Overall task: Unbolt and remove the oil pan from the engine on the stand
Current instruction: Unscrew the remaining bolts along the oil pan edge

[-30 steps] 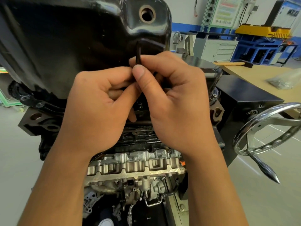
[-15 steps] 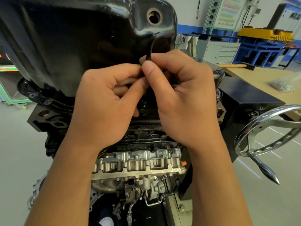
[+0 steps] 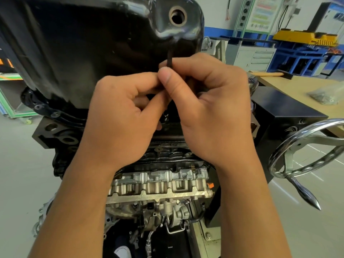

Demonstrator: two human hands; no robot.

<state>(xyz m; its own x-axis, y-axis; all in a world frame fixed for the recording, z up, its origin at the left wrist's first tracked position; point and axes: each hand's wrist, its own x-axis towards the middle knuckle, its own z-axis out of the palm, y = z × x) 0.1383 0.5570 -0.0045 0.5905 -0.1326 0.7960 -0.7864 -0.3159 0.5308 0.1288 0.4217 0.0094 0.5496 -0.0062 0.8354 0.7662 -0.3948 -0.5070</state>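
Note:
The glossy black oil pan sits on top of the upturned engine, its open drain hole at the upper right. Both hands meet at the pan's near flange. My left hand and my right hand have curled fingers pinching a thin dark hex key, whose short end sticks up above my right thumb. The key's lower end and the bolt it sits in are hidden behind my fingers. Flange bolts show at the pan's left rim.
A chrome handwheel of the engine stand juts out at the right, beside a black box. Behind it a wooden bench carries a hammer and a plastic bag. Blue racks and a grey cabinet stand at the back.
The view has shifted slightly. The key's upper end was bent over toward the right half a second ago and now stands straight up; both hands keep their pinch at the same flange spot.

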